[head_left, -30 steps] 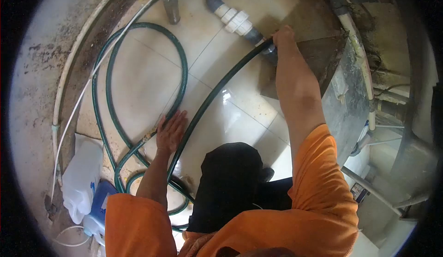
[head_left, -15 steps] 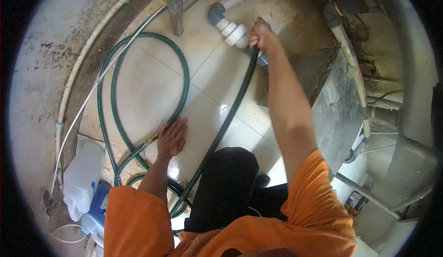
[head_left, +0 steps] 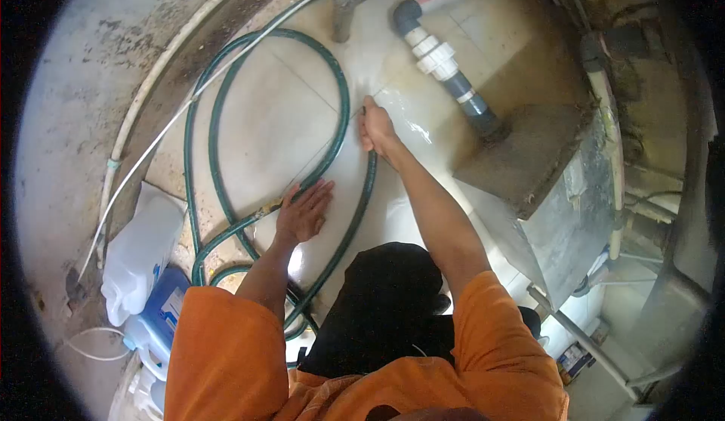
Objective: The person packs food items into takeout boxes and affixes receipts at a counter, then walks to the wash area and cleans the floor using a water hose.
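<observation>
A green hose [head_left: 344,89] lies in loops on the pale tiled floor. My right hand [head_left: 380,129] is wrapped round the hose near its free end, to the right of the big loop. Water shows on the tiles beside it. My left hand [head_left: 304,211] rests flat with its fingers stretched out, against the hose beside a worn yellowish-brown patch [head_left: 266,208]. The hose crosses itself below that patch, and part of it passes out of sight behind my left arm and my leg.
A grey and white pipe [head_left: 436,58] runs into a stone block [head_left: 521,157] at the right. A translucent jug [head_left: 136,266] and a blue container [head_left: 162,308] stand at the left. A metal leg [head_left: 342,6] rises at the top, near a thin white tube [head_left: 162,132].
My right hand has moved left and down from the grey and white pipe with the hose in it, bringing that length closer to the loop. My left hand stays at the worn patch.
</observation>
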Tool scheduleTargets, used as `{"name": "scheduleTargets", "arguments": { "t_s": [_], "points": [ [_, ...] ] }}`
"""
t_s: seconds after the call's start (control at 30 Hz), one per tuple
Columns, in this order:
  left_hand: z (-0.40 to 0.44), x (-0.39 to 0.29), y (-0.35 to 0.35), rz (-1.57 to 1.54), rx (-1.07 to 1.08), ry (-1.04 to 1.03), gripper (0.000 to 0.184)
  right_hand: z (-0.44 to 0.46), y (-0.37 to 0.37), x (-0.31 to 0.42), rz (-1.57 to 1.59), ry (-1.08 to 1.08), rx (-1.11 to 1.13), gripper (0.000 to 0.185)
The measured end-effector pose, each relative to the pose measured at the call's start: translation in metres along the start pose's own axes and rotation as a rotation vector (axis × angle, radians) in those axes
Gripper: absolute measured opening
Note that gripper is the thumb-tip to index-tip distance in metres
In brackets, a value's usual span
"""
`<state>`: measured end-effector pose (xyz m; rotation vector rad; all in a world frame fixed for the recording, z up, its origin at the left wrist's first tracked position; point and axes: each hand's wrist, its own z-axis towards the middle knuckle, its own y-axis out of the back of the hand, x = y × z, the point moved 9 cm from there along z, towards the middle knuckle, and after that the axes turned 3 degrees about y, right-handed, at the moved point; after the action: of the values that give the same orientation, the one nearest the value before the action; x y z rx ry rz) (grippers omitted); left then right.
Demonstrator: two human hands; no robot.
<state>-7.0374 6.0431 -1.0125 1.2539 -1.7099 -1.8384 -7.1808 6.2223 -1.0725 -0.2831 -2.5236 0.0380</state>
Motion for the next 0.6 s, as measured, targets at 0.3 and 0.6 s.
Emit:
{"name": "scheduleTargets", "arguments": {
  "t_s": [0.3, 0.6],
  "points": [
    [-0.004, 0.003, -0.002, 0.046, -0.028, -0.014, 0.050, 0.022, 0.001, 0.042, -0.198, 0.134, 0.059, 0.050],
    [-0.003, 0.002, -0.010, 0.121, 0.063, 0.009, 0.051, 0.015, -0.078, 0.115, -0.281, 0.269, 0.115, 0.050]
  ]
}}
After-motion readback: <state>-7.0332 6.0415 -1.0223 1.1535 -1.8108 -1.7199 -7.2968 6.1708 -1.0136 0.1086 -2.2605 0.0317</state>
